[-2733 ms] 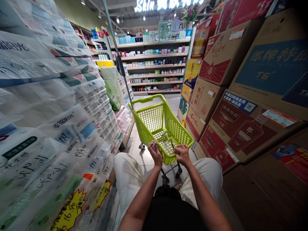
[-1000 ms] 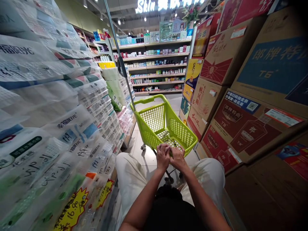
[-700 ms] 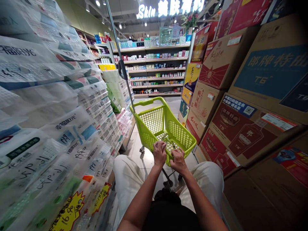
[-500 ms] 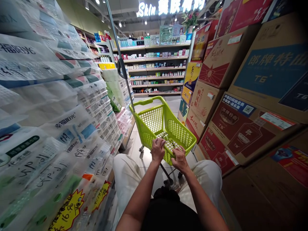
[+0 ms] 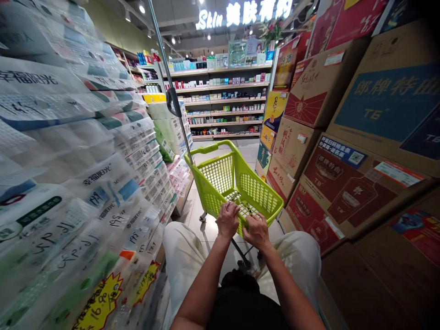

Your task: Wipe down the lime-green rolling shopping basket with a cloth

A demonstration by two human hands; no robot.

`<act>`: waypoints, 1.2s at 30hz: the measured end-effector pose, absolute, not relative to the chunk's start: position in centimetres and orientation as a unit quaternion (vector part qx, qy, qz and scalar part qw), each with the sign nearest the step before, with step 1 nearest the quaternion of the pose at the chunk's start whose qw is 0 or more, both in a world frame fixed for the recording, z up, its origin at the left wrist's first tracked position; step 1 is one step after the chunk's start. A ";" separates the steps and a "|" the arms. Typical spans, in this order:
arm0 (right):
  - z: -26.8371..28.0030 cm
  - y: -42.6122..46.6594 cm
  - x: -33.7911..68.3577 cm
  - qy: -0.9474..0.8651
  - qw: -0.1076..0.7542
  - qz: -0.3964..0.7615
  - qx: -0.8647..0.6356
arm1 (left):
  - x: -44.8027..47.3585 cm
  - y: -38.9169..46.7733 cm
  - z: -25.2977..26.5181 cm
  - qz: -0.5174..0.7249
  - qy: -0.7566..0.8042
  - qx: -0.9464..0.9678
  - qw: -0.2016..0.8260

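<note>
A lime-green shopping cart (image 5: 220,183) with a perforated plastic basket stands right in front of my knees. Its basket holds no goods that I can make out. My left hand (image 5: 227,221) is wrapped over the near rim, left of the middle. Closed over the same rim a little to the right is my right hand (image 5: 256,229). The fingertips of both hands are partly hidden behind the rim. A tall grey pole (image 5: 168,68) with a dark clip rises from the cart's left corner.
Plastic-wrapped tissue packs (image 5: 103,183) are stacked high along the left. Cardboard cartons (image 5: 343,183) form a wall on the right. Tiled floor (image 5: 249,151) runs between them to shelves (image 5: 220,98) of small boxes and bottles under a lit sign (image 5: 244,13).
The view has shifted slightly, so the cart and stacks sit a little lower in the picture. Both hands keep their grip on the rim, with fingers slightly resettled.
</note>
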State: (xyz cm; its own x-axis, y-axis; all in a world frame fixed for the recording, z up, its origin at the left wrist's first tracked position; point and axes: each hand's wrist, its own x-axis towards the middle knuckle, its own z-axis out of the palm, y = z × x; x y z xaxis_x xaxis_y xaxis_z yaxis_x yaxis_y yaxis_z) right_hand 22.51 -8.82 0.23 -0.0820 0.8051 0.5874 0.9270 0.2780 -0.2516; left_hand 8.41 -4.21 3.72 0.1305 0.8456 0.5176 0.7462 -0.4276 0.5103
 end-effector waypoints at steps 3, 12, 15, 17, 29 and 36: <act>0.0 -8.8 22.9 -0.745 0.326 -0.110 -0.572 | 7.9 -2.8 4.5 0.399 0.569 0.716 0.066; 0.9 -8.8 23.2 -0.732 0.331 -0.114 -0.584 | 9.0 -3.5 4.3 0.386 0.547 0.739 0.073; 0.8 -8.8 22.6 -0.719 0.332 -0.116 -0.599 | 9.2 -4.5 4.4 0.375 0.549 0.744 0.074; 0.6 -8.9 22.4 -0.717 0.328 -0.120 -0.604 | 9.0 -4.8 4.5 0.367 0.546 0.750 0.075; 1.2 -8.4 23.3 -0.736 0.315 -0.111 -0.589 | 7.4 -2.2 4.9 0.427 0.555 0.702 0.129; 1.6 -7.6 21.5 -0.736 0.296 -0.102 -0.600 | 7.9 -3.4 4.3 0.417 0.531 0.726 0.133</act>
